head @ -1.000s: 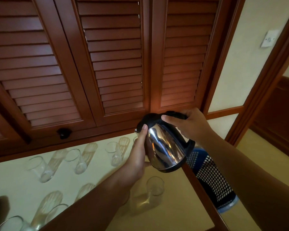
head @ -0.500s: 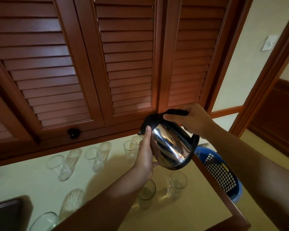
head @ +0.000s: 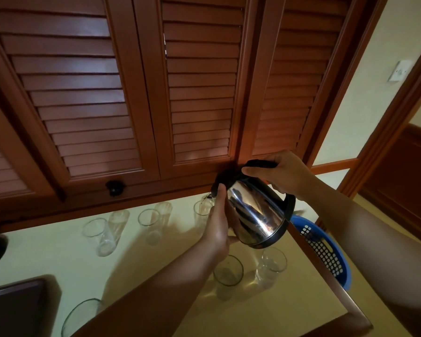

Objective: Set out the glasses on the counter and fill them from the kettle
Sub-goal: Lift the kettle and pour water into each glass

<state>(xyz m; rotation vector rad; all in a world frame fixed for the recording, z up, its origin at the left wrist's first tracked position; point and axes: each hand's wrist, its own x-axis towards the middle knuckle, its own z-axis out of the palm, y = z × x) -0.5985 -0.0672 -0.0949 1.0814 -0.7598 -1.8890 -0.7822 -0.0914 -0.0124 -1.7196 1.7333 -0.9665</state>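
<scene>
At centre right, the right hand grips the black handle of the tilted steel kettle; the left hand, fingers straight, presses its side. Its spout meets a back-row glass, half hidden behind the left hand. Since a second ago, more counter shows.

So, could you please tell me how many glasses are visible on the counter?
6: back left, back middle, back right under the kettle spout, two near the front, one at the bottom edge. The arms may hide more.
</scene>
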